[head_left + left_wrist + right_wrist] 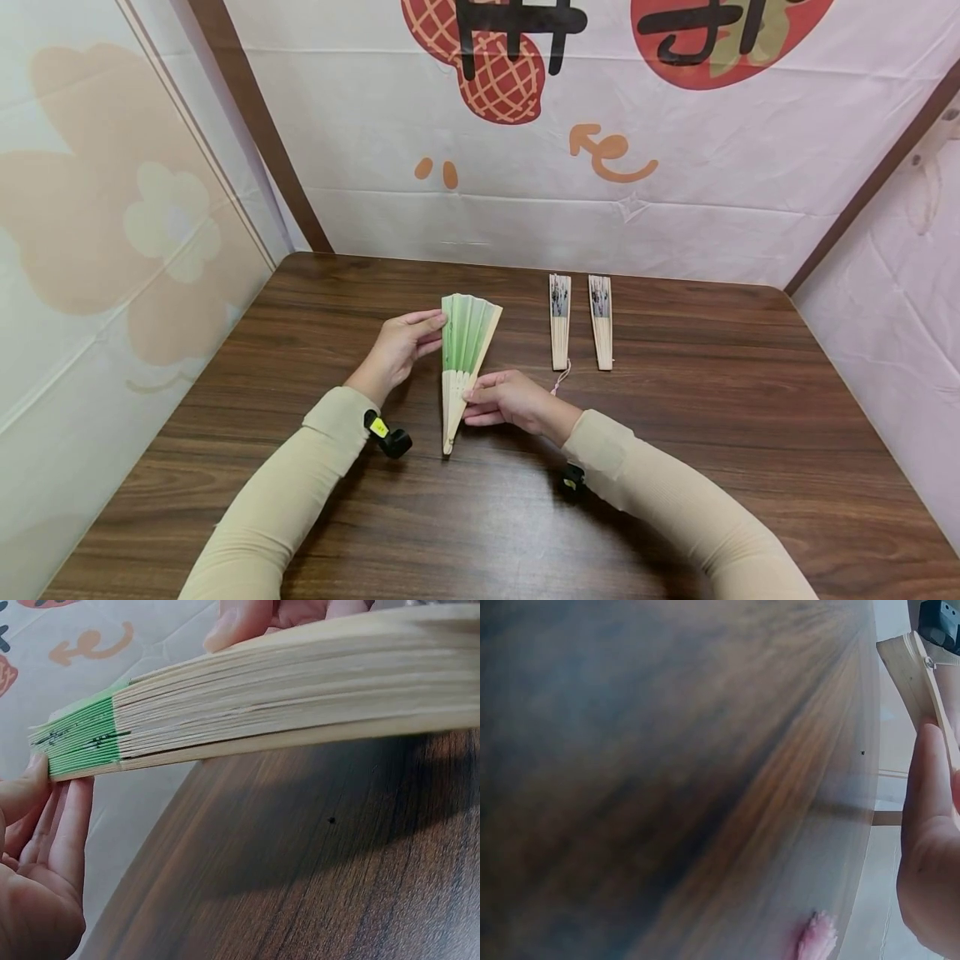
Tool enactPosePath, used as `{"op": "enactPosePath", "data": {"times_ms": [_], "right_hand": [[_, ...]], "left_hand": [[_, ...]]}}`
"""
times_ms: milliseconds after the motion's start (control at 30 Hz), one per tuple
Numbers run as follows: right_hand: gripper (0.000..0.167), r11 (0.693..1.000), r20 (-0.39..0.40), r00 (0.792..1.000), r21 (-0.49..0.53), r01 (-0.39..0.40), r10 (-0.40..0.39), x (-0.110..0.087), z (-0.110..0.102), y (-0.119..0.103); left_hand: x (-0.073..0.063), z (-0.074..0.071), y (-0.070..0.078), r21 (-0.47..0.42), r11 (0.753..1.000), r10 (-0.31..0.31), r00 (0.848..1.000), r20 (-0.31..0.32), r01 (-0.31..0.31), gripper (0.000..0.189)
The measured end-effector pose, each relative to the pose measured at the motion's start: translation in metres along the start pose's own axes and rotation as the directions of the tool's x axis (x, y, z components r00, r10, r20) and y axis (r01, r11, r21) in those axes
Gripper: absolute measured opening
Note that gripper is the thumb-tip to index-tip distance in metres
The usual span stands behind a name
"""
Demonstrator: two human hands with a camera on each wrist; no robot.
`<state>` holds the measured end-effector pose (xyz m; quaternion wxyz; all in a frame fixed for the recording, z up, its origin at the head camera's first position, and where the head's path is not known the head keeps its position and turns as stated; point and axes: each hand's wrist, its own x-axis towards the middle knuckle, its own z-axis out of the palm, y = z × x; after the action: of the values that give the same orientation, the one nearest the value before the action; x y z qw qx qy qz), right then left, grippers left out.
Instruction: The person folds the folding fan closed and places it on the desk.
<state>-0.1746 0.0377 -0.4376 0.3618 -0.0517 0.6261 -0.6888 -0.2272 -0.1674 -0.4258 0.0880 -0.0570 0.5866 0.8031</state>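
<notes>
A folding fan [467, 337] with a green leaf and pale wooden sticks is partly spread, held above the table with its pivot end toward me. My left hand [401, 346] pinches the leaf's upper left edge between thumb and fingers. Lower down, my right hand [517, 402] grips the right outer stick. Seen from the left wrist, the fan's ribs [292, 697] are stacked close together, and dark marks show on the green. The right wrist view catches only the fan's riveted end [915, 679] beside my right hand [930, 832].
Two folded fans [559, 325] [601, 325] with dark-patterned leaves lie side by side at the back, right of the held fan. A tassel [558, 383] trails from the left one. The brown wooden table [450, 533] meets a printed white cloth wall [375, 225] behind.
</notes>
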Motion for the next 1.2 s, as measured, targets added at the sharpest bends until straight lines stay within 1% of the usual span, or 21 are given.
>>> {"op": "enactPosePath", "data": {"times_ms": [167,333,567,700,833,933,1000,1200], "right_hand": [[0.025,1.000,0.009,1.000,-0.009,-0.010,0.010,-0.001,0.001,-0.001],[0.024,1.000,-0.001,1.000,-0.008,-0.010,0.010,-0.001,0.001,-0.003],[0.020,1.000,-0.002,1.000,-0.021,-0.008,0.008,0.000,0.001,-0.003],[0.015,0.999,-0.020,1.000,-0.033,-0.001,0.001,0.000,0.002,-0.003],[0.008,0.998,-0.052,0.998,-0.055,0.030,-0.033,0.001,0.003,-0.003],[0.007,0.996,-0.066,0.996,-0.074,0.047,-0.052,0.001,0.002,-0.002],[0.008,0.995,-0.067,0.996,-0.084,0.051,-0.056,0.002,0.002,-0.002],[0.012,0.995,-0.064,0.997,-0.092,0.045,-0.051,0.002,0.003,-0.003]], "left_hand": [[-0.001,0.003,-0.001,0.009,1.000,-0.013,1.000,0.023,0.012,0.025],[-0.003,0.006,-0.003,0.024,0.999,-0.025,0.999,0.040,0.025,0.021],[-0.002,0.006,-0.005,0.028,0.999,-0.027,0.999,0.030,0.026,0.018],[-0.001,0.008,-0.007,0.044,0.999,-0.030,0.999,0.022,0.029,0.015],[0.000,0.009,-0.008,0.059,0.998,-0.019,1.000,0.010,0.019,0.011],[0.000,0.009,-0.009,0.073,0.997,-0.010,1.000,0.007,0.009,0.008],[0.000,0.009,-0.009,0.083,0.997,-0.004,1.000,0.008,0.003,0.010],[-0.001,0.011,-0.010,0.106,0.994,-0.004,1.000,0.009,0.003,0.027]]}}
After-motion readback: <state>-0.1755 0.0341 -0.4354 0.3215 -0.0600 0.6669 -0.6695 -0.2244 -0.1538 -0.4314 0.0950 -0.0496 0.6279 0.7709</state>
